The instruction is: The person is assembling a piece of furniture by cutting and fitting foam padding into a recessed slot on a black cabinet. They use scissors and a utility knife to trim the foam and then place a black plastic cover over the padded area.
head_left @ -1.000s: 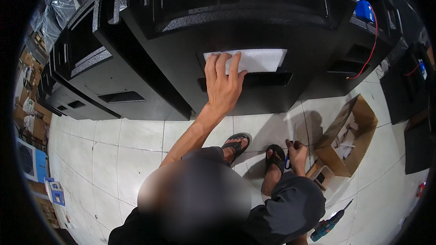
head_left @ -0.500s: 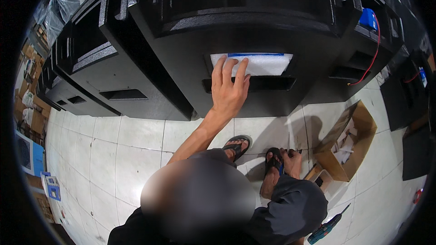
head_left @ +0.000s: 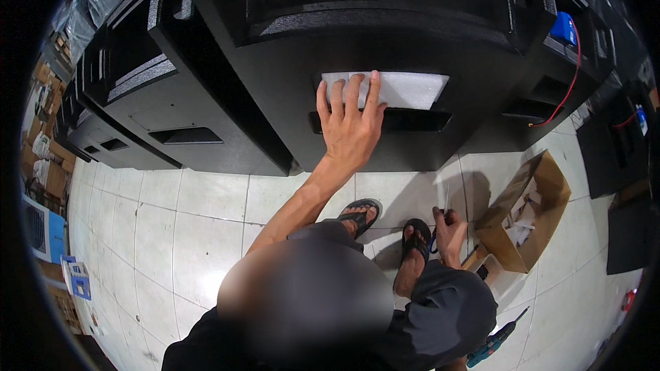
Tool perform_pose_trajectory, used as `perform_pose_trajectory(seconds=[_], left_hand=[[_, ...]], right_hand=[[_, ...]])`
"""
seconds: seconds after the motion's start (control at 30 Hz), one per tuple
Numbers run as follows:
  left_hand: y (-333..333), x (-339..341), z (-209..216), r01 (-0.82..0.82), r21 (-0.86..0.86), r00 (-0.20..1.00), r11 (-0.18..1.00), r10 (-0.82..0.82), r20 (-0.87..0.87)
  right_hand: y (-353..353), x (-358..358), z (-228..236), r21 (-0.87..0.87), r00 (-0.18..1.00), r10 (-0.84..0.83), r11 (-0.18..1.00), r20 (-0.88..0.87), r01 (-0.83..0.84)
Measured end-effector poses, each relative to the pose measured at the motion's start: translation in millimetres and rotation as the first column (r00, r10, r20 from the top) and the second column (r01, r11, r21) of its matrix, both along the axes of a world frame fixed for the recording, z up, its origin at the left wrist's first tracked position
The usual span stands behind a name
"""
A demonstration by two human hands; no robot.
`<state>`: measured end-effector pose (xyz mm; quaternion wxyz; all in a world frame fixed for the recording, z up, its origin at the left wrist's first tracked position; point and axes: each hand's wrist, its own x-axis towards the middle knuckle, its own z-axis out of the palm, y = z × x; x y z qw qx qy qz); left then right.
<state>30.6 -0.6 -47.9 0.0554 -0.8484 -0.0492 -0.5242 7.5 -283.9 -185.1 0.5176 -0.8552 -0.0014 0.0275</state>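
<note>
Left hand (head_left: 350, 127) pressing, fingers spread flat, on white foam pad (head_left: 405, 89) in black cabinet (head_left: 275, 96); right hand (head_left: 450, 233) gripping thin tool. Next needs even pressure along pad.

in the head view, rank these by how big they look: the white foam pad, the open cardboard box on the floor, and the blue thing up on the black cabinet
1. White foam pad and open cardboard box: these look about alike, and the left hand covers part of the pad, so I won't rank them.
2. Blue thing: clearly the smallest.

Left hand (head_left: 350, 127) on foam pad (head_left: 405, 89) in cabinet (head_left: 385, 27) recess, cardboard box (head_left: 526, 213) right
</note>
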Motion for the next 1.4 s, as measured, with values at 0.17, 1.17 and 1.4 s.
perform_pose_trajectory(seconds=[0.17, 1.17, 1.4], left_hand=[[-3, 4, -11, -0.023, -0.005, 0.999, 1.0, 0.023, 0.025], [-6, 15, -39, 0.051, -0.078, 0.997, 0.996, -0.046, 0.065], [-3, 24, -43, 0.055, 0.127, 0.991, 0.99, -0.038, -0.129]], right_hand=[[35, 36, 91, 0.062, 0.928, 0.03, 0.996, 0.372, -0.057], [164, 112, 138, 0.29, 0.574, -0.162, 0.947, 0.803, -0.138], [161, 111, 130, 0.443, 0.659, -0.269, 0.89, 0.702, -0.109]])
